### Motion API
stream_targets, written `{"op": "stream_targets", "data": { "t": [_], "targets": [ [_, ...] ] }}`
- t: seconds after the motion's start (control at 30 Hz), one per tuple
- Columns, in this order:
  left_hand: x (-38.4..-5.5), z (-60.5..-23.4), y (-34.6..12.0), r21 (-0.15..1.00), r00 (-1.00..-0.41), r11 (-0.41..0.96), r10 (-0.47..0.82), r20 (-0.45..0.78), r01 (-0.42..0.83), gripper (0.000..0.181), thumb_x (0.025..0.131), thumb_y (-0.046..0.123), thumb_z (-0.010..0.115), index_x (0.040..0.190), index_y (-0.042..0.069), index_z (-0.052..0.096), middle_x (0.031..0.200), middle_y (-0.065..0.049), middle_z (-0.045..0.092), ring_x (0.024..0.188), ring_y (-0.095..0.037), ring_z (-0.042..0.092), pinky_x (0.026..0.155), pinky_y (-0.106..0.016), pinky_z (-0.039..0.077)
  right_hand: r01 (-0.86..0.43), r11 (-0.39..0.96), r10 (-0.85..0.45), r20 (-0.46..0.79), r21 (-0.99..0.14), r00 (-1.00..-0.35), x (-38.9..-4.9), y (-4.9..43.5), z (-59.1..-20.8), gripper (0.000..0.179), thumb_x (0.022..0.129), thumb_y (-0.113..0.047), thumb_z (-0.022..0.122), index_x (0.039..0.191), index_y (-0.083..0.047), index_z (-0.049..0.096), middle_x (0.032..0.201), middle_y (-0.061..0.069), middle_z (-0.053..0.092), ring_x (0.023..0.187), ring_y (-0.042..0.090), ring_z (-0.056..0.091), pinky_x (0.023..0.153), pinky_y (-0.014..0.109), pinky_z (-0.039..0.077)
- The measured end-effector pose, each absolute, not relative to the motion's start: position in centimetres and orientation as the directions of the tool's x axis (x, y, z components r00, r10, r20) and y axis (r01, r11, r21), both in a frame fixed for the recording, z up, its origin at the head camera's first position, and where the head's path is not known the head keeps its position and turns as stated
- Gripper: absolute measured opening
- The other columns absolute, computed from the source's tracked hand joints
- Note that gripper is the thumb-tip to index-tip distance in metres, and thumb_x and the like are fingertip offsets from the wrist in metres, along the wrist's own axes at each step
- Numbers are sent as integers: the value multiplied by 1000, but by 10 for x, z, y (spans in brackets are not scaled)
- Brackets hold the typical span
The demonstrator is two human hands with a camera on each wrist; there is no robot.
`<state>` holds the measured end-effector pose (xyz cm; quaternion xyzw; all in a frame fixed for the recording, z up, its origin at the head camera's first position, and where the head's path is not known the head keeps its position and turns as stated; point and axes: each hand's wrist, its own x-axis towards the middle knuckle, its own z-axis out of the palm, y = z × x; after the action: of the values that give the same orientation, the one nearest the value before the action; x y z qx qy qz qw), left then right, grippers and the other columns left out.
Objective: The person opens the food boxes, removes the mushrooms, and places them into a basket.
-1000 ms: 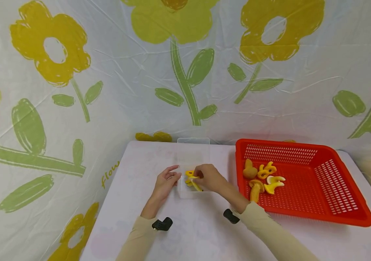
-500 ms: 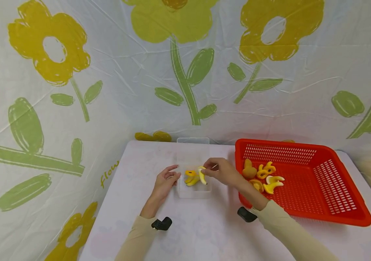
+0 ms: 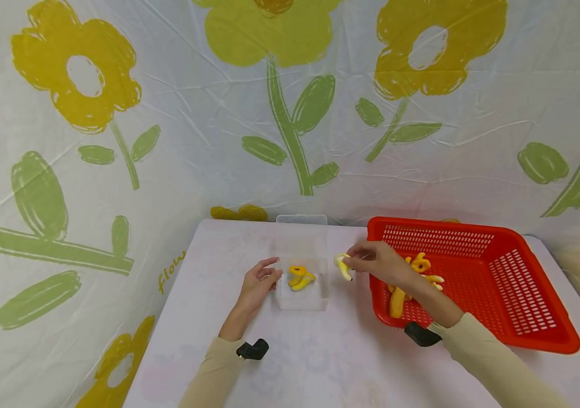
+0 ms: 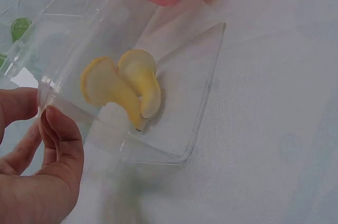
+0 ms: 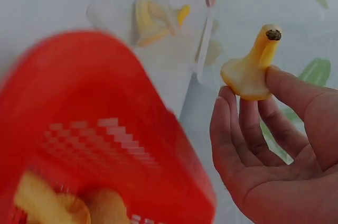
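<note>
My right hand (image 3: 379, 263) pinches a yellow mushroom (image 3: 343, 267) between thumb and fingertips, in the air between the clear box and the red basket. In the right wrist view this mushroom (image 5: 257, 65) has its dark stem end up and its pale cap against the fingers. My left hand (image 3: 258, 286) is at the left side of the clear plastic box (image 3: 315, 305), its thumb and forefinger pinching the wall's edge in the left wrist view. Inside the box lie two yellow mushrooms (image 4: 140, 78), side by side and touching.
The red perforated basket (image 3: 550, 283) stands to the right, holding several mushrooms, among them a brownish-yellow one (image 3: 396, 302); my right forearm hides some. The box's clear lid (image 3: 302, 235) stands open behind it. A flower-printed cloth (image 3: 193, 141) hangs behind the table (image 3: 290, 357).
My right hand has lifted the yellow mushroom out of the box and carried it right, toward the basket. My left hand has stayed at the box's side.
</note>
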<state>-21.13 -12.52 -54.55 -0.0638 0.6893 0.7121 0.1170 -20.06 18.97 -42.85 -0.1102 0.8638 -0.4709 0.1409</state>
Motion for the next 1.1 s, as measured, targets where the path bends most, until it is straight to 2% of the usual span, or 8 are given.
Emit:
{"op": "stream_targets", "data": {
  "t": [0.23, 0.33, 0.57, 0.9, 1.1],
  "targets": [
    [-212, -545, -127, 967, -965, -33, 76, -250, -253, 42, 98, 12, 71, 138, 8, 62, 97, -5, 62, 87, -27, 57, 71, -21, 53, 34, 544, -273, -215, -839, -938, -197, 221, -415, 45, 100, -32, 69, 129, 1, 65, 115, 15, 69, 104, 35, 68, 82, 35, 60],
    [-213, -546, -127, 967, -965, -31, 79, -250, -253, 42, 98, 12, 71, 139, 7, 61, 97, -6, 62, 84, -25, 57, 71, -21, 53, 68, 549, -251, -242, -833, -937, -196, 233, -414, 46, 100, -34, 69, 129, 1, 65, 116, 16, 69, 105, 37, 69, 83, 34, 60],
    [-215, -545, -125, 966, -965, -31, 74, -254, -256, 43, 97, 12, 72, 138, 6, 61, 94, -5, 62, 77, -19, 55, 70, -20, 52, 67, 596, -231, -251, -800, -940, -191, 257, -414, 42, 101, -33, 67, 127, 1, 65, 112, 15, 70, 98, 30, 68, 77, 30, 59],
    [-217, -544, -125, 964, -962, -23, 77, -261, -264, 43, 98, 12, 71, 140, 6, 61, 95, -5, 62, 79, -22, 56, 70, -20, 52, 56, 667, -255, -298, -743, -920, -188, 289, -422, 36, 104, -27, 64, 119, 5, 66, 104, 11, 69, 91, 24, 66, 76, 30, 59],
    [-218, -544, -128, 963, -960, -23, 83, -266, -269, 45, 98, 12, 71, 141, 6, 60, 97, -6, 63, 79, -20, 56, 70, -20, 52, 96, 670, -283, -372, -736, -884, -185, 302, -433, 32, 103, -23, 64, 117, 6, 65, 105, 10, 69, 95, 27, 68, 81, 38, 61]
  ]
}}
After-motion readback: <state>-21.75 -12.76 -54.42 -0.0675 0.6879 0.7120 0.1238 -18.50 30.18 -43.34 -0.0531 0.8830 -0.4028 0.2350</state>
